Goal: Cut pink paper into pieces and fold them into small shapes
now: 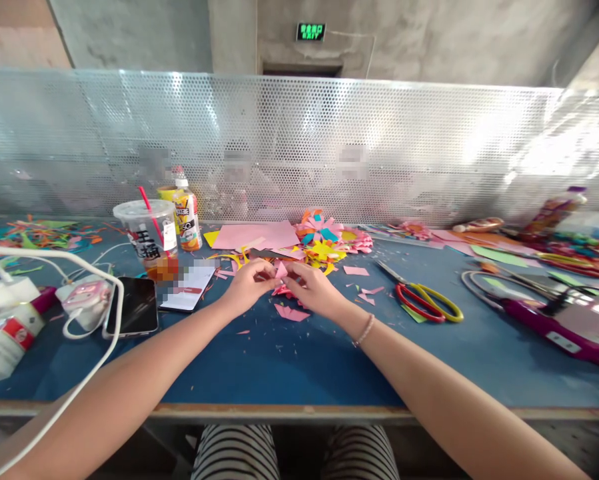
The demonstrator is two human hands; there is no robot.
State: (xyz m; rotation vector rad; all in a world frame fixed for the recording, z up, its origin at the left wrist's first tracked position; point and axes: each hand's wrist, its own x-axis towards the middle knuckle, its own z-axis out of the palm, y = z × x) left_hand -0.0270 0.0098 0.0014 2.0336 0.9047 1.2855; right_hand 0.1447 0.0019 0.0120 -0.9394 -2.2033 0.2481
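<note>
Over the middle of the blue table, my left hand (252,283) and my right hand (312,287) meet at a small folded piece of pink paper (280,271). The fingers of both hands pinch it from either side. Just below them lies another cut pink paper piece (292,313) on the tabletop. Behind my hands are a large pink sheet (256,235) and a pile of cut paper flowers (324,233) in pink, yellow and blue. A pair of scissors (422,297) with red and yellow handles rests to the right of my right hand.
On the left stand a plastic drink cup (149,233) with a red straw and a bottle (186,217). Two phones, one black phone (132,307), and a white cable (114,320) lie nearer. A purple power strip (554,330) sits at right. A perforated metal panel (289,147) closes the back.
</note>
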